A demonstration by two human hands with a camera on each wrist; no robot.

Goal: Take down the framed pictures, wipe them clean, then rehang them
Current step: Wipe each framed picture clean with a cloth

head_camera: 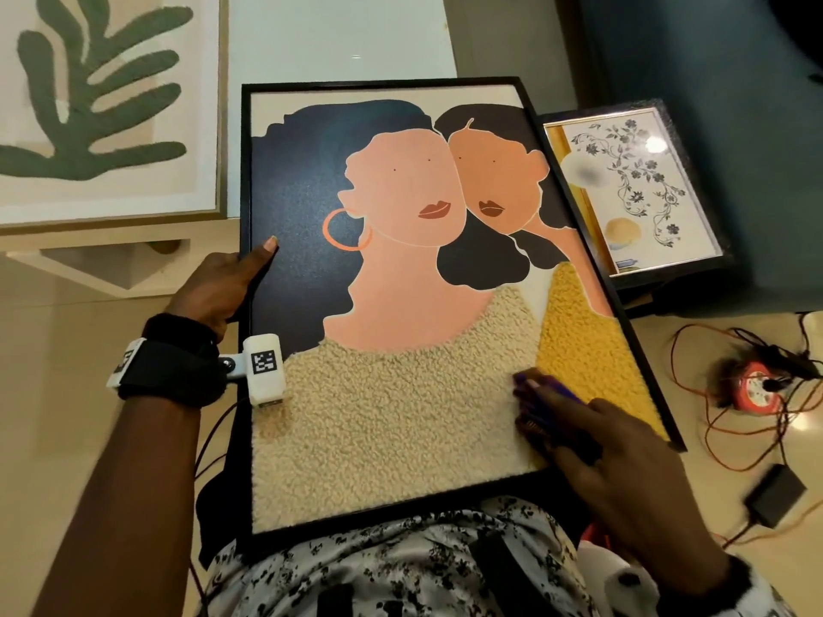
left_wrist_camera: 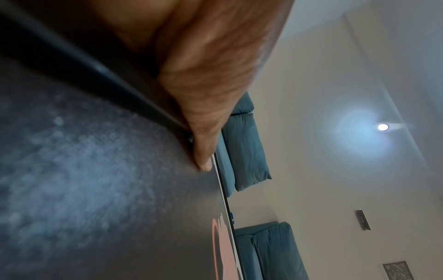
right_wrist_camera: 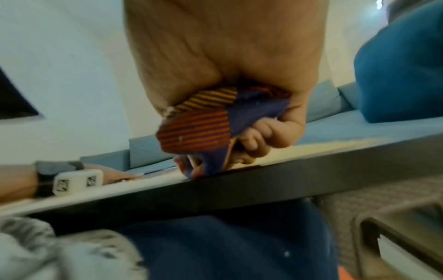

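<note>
Right hand (head_camera: 605,456) bunches a striped cloth (right_wrist_camera: 206,123) against the portrait frame's (head_camera: 244,180) lower right; left hand (head_camera: 222,282) fingers clasp its left edge.

Most of the striped cloth (right_wrist_camera: 199,125) buried inside the right hand (head_camera: 623,478); leaf picture (head_camera: 102,104) cropped at the edge.

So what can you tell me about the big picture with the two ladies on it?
The big picture has a thin black frame and lies face up, tilted, across the person's lap. It shows two faceless women with dark hair, one wearing an orange hoop earring; their cream and yellow tops look fluffy, like tufted wool. The left hand grips its left edge, thumb on the front. The right hand presses a bunched purple striped cloth against the lower right.
</note>
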